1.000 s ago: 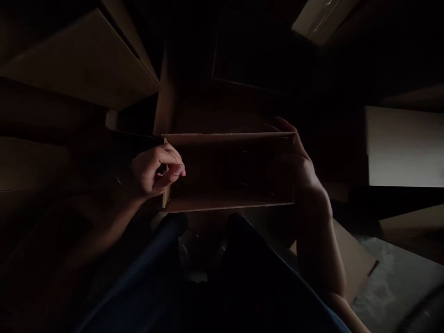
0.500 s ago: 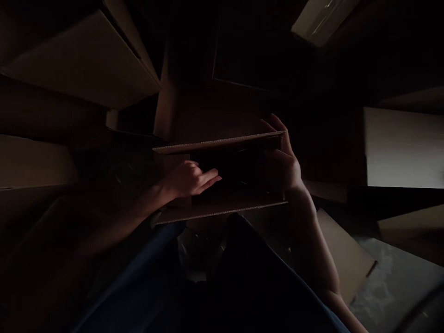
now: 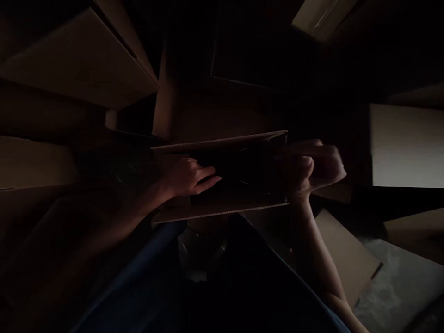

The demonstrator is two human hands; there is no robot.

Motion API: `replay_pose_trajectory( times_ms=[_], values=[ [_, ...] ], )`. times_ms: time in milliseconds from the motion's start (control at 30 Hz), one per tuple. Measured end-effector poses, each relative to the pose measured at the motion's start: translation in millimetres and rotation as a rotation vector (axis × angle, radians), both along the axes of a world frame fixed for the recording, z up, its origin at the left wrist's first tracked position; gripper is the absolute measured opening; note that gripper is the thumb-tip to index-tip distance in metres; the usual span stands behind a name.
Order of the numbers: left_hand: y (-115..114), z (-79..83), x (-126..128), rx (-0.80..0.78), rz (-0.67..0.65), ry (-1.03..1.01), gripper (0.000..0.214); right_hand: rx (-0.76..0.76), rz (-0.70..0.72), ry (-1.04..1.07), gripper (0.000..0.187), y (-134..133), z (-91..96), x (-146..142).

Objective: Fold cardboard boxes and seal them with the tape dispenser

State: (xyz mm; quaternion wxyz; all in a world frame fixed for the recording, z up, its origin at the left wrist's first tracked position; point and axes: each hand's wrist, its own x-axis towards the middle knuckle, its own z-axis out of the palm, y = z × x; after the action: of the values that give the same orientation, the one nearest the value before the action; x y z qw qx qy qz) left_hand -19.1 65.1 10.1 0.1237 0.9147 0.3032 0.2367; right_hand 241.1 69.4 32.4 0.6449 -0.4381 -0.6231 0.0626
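Note:
A cardboard box (image 3: pixel 217 214) with its top open stands in front of my knees, its inside very dark. Over its left end reaches my left hand (image 3: pixel 190 176), lying across a short end flap (image 3: pixel 176 161), fingers stretched toward the opening and slightly apart. My right hand (image 3: pixel 317 164) is at the box's right end, just outside the rim. Its fingers are curled in and the thumb is bent against them. Shadow hides whether anything is in that hand.
Large cardboard boxes (image 3: pixel 83 60) stand at the upper left and more (image 3: pixel 405 145) at the right. A cardboard piece (image 3: pixel 348 254) lies at the lower right by a grey, blotchy surface (image 3: pixel 395 277). My blue-trousered legs (image 3: pixel 138 282) flank the near side. The scene is very dark.
My right hand has moved off the box's right end, outward to the right, and its fingers have curled in. The left hand has barely moved.

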Motion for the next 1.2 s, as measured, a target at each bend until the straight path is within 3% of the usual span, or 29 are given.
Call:
replay_pose_trajectory(
  times_ms=[100, 300, 433, 533, 667, 867, 1033, 1200],
  values=[
    [0, 0.4, -1, 0.014, -0.001, -0.041, 0.047, -0.086, 0.120, -0.244, 0.048, -7, 7.8, 4],
    [0, -1.8, -2, 0.053, -0.012, -0.029, 0.047, -0.078, 0.306, -0.504, 0.036, -7, 17.9, 8],
    [0, -2.4, -2, 0.074, -0.008, -0.003, 0.045, -0.135, 0.333, -0.607, 0.045, -3, 19.4, 3],
    [0, 0.3, -3, 0.072, -0.015, 0.002, 0.045, -0.226, 0.438, -0.678, 0.052, -3, 16.9, -8],
    [4, 8.7, -5, 0.076, -0.027, -0.048, 0.044, -0.361, 0.588, -0.701, 0.055, 4, 12.8, -18],
    [20, 18.0, -12, 0.025, 0.015, -0.118, 0.039, -0.436, 0.759, -0.535, 0.052, 31, 15.0, -16],
    [24, 12.6, -11, -0.059, 0.046, -0.012, 0.044, -0.365, 0.831, -0.578, 0.058, 35, 0.0, -26],
    [11, -1.5, -6, 0.052, -0.014, 0.083, 0.041, -0.293, 0.818, -0.854, 0.059, 17, -20.5, -33]
  ],
)
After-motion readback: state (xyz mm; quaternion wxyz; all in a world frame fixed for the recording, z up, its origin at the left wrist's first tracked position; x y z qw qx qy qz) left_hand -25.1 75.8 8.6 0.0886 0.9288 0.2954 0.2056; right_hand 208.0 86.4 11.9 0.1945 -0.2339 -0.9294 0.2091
